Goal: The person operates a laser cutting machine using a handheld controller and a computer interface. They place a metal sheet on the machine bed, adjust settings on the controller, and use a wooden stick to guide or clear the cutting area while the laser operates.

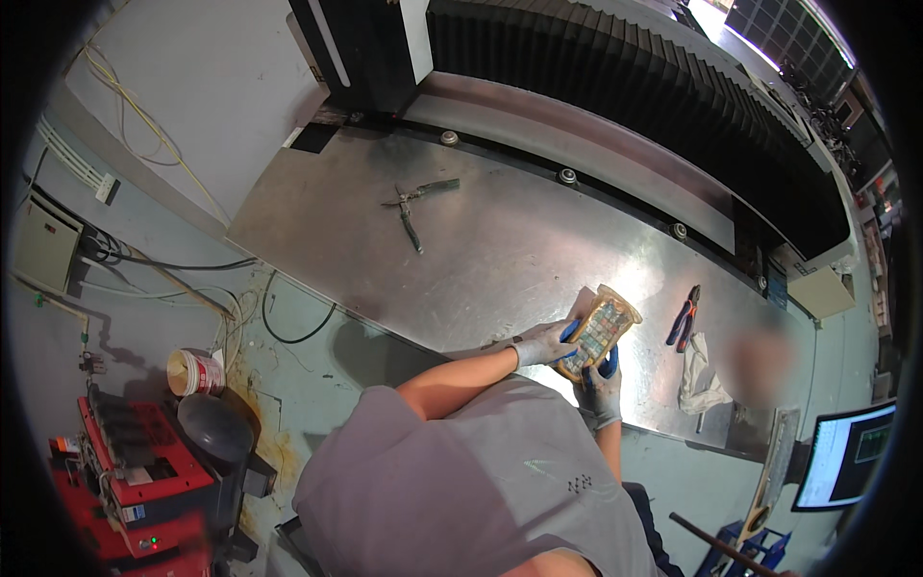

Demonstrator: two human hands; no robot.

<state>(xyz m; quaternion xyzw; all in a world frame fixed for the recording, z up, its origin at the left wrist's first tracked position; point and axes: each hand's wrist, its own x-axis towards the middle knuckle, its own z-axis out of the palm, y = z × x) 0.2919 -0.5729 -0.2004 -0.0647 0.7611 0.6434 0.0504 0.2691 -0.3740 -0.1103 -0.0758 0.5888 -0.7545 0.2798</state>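
Both of my hands wear grey gloves with blue on the fingers. Between them, over the near edge of the metal table (327, 240), is a tan-framed, roughly rectangular piece (601, 332) with a grid of small multicoloured blocks inside. What kind of piece it is, I cannot tell. My left hand (548, 345) grips its left side, fingers closed on the rim. From the lower right, my right hand (604, 389) closes on its near end. Just right of the piece lie red-and-blue pliers (684, 319) and a crumpled white cloth or glove (702, 377).
Dark-handled pliers (411, 207) lie spread farther left on the table. A black bellows-covered machine beam (625, 87) spans the back, with round metal knobs (568, 176) below it. At left stand a red machine (144, 471) and a white bucket (197, 372); a monitor (846, 457) is at right.
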